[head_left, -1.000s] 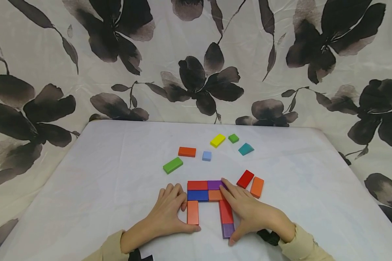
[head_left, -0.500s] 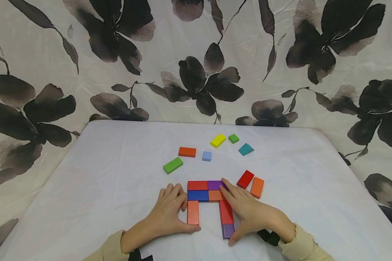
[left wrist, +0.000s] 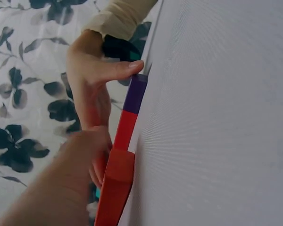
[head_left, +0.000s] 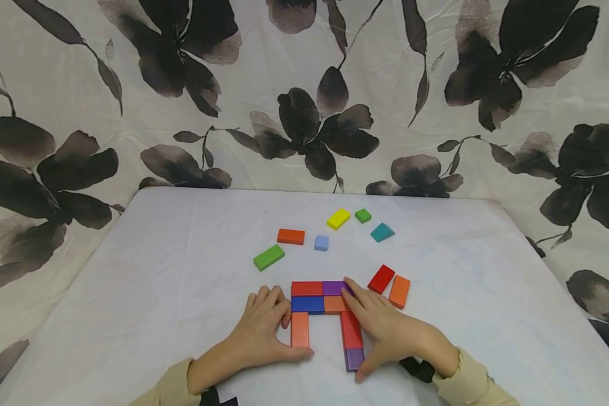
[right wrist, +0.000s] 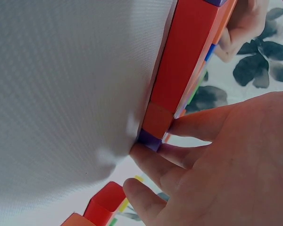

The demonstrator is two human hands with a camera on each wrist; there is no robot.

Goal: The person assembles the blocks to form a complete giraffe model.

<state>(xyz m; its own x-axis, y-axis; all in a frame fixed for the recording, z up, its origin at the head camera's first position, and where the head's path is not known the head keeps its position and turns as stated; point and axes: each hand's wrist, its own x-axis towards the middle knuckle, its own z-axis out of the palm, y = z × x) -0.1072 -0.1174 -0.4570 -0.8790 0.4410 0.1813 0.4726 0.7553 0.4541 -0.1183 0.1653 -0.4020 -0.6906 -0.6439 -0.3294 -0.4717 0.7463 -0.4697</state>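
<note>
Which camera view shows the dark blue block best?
The head view: the dark blue block shows its whole top there, uncovered. The right wrist view catches just a blue sliver; the left wrist view shows none I can make out.

A pale, off-white floral backdrop [head_left: 269, 62] fills the space behind the counter [head_left: 132, 316] and shows down both its sides, printed with large charcoal blossoms [head_left: 301, 121], their petals fading to a brownish grey, and thin leafy stems. The counter is white and faintly creased, with a straight far edge, and both wrist views show a fine woven texture on it. Soft, even light falls across everything.
</note>
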